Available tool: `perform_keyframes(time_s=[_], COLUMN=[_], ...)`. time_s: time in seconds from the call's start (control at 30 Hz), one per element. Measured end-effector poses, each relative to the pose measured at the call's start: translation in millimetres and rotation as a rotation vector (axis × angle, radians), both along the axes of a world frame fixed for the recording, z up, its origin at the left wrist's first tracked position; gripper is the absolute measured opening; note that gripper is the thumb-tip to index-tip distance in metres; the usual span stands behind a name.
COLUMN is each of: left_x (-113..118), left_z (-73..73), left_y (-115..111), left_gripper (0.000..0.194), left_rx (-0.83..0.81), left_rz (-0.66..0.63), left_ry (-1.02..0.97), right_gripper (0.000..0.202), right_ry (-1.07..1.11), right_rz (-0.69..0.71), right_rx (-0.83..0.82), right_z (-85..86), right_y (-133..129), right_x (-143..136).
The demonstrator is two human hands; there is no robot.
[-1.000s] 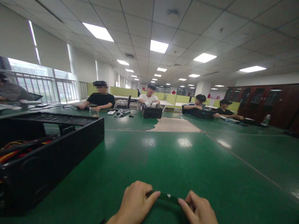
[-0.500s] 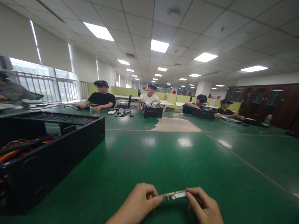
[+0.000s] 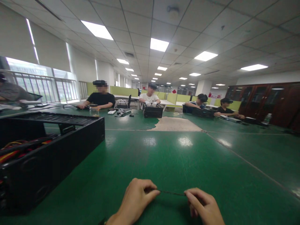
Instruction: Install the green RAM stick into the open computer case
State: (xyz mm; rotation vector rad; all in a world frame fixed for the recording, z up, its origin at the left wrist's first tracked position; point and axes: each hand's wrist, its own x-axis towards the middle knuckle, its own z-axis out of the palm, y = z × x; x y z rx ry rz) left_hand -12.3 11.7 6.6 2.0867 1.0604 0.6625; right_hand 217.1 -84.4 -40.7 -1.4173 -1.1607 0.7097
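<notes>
At six o'clock we hold a thin strip (image 3: 172, 193) edge-on over the counter (image 3: 178, 156), both hands' (image 3: 138, 198) (image 3: 203, 206) fingers pinched shut on its ends.

Bright ceiling panels (image 3: 159, 44), glare patches on green table (image 3: 185, 142), wide-angle edge distortion.

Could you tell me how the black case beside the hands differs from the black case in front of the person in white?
The near black case is open-topped with red and yellow wires showing; the far black case shows no contents from here. The near one lies untouched, the far one has that person's hands on its rim. Both sit on the green table.
</notes>
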Motion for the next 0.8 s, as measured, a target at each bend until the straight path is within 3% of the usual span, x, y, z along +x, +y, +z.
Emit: perform_keyframes(time_s=[0.1,0.2,0.4,0.67,0.8], left_x=[1,3,8,8,6], left_z=[-0.2,-2.3,-8.9,-0.6,7.5], left_y=[3,7,10,5,2], left_gripper=[0.028,0.038,0.043,0.045,0.042], left_rx=[-0.018,-0.150,-0.466,-0.738,-0.709], left_rz=[0.026,0.036,0.020,-0.129,-0.143], left_ry=[-0.150,-0.344,-0.386,-0.681,-0.670], right_gripper=[0.052,0.059,0.042,0.043,0.046], right_ry=[0.018,-0.032,-0.180,0.127,0.145], right_rz=[0.037,0.035,0.144,0.355,0.343], right_rx=[-0.036,-0.063,-0.144,-0.173,-0.206], right_z=[-6.0,-13.1,-21.0,12.2,17.3], right_y=[2,4,4,-12,-14], right_x=[4,8,5,2,-3])
